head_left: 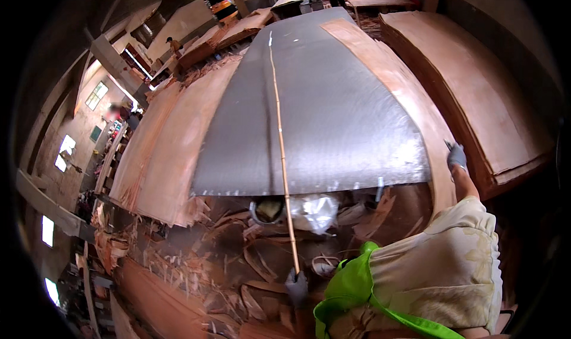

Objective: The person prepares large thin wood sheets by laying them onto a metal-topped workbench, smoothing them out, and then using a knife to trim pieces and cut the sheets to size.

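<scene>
My left hand (296, 286), in a grey glove, is closed around the near end of a long thin bamboo pole (279, 119). The pole reaches away from me over a large dark grey smooth tabletop (339, 101). My right hand (457, 154), also grey-gloved, is at the right beside a long strip of thin wood veneer (410, 89) that lies along the tabletop's right edge. Its fingers look closed, and a small dark pointed thing sticks out at them; I cannot make out what it is.
Stacks of veneer sheets stand at the right (470, 89) and left (184, 137). Torn veneer scraps (178, 273) litter the floor. Below the table's near edge are a dark bucket (266, 210) and a clear plastic bag (315, 213). Another person (173, 46) stands far left.
</scene>
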Action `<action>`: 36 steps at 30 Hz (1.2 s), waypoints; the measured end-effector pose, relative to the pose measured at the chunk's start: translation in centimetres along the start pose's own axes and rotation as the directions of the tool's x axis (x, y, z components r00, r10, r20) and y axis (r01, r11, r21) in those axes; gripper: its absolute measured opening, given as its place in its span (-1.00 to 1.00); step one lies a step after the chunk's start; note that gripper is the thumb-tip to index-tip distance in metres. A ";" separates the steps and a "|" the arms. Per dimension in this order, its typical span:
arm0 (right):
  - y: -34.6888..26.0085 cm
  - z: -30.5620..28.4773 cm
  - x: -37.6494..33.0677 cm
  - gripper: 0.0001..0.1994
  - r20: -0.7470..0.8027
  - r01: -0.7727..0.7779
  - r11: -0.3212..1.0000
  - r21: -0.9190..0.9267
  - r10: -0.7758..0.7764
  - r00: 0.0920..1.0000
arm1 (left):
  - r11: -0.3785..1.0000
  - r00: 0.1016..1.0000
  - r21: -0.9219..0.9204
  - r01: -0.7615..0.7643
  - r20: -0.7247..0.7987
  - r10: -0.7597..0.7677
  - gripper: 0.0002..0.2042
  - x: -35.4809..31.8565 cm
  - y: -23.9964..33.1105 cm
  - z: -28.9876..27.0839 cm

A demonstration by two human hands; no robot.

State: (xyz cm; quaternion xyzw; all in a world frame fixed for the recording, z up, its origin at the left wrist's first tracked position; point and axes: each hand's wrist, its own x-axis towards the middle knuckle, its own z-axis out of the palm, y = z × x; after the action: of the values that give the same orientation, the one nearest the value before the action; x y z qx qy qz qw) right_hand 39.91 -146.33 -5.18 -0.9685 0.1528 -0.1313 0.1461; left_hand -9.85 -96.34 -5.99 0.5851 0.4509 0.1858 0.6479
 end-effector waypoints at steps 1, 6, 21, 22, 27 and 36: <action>-3.9 1.1 0.9 -0.75 -0.032 -0.073 0.984 0.162 0.079 0.996 | 0.992 0.993 0.059 -0.115 0.033 0.113 -0.70 2.2 -0.7 -1.0; -34.8 10.6 -14.5 -0.73 -0.076 0.282 0.623 0.729 -0.335 0.939 | 0.874 0.965 0.413 -0.254 0.046 0.259 -0.69 7.4 4.8 -11.4; -83.1 16.6 -60.5 -0.85 0.749 -0.557 0.519 0.648 -0.567 0.343 | 0.323 0.961 0.945 -0.050 -0.043 0.275 -0.57 20.9 8.1 -50.4; -84.7 16.1 -63.0 -0.89 0.729 -0.562 0.489 0.667 -0.584 0.357 | 0.302 0.944 0.952 -0.047 -0.056 0.325 -0.58 21.9 6.3 -54.6; -90.9 18.2 -71.4 -0.82 0.833 -0.536 0.640 0.550 -0.462 0.303 | 0.247 0.875 0.967 -0.065 -0.064 0.480 -0.77 28.0 4.8 -65.5; -106.9 24.8 -86.2 -0.84 0.805 -0.585 0.557 0.589 -0.472 0.360 | 0.726 0.929 0.686 0.054 -0.302 0.215 -0.70 43.5 0.1 -85.2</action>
State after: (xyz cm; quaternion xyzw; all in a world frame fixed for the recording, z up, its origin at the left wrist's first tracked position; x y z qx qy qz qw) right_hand -4.37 -14.13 -11.59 -0.6565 0.0002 0.3916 0.6447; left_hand -55.28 -12.53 -14.05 0.7568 0.5719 0.1395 0.2840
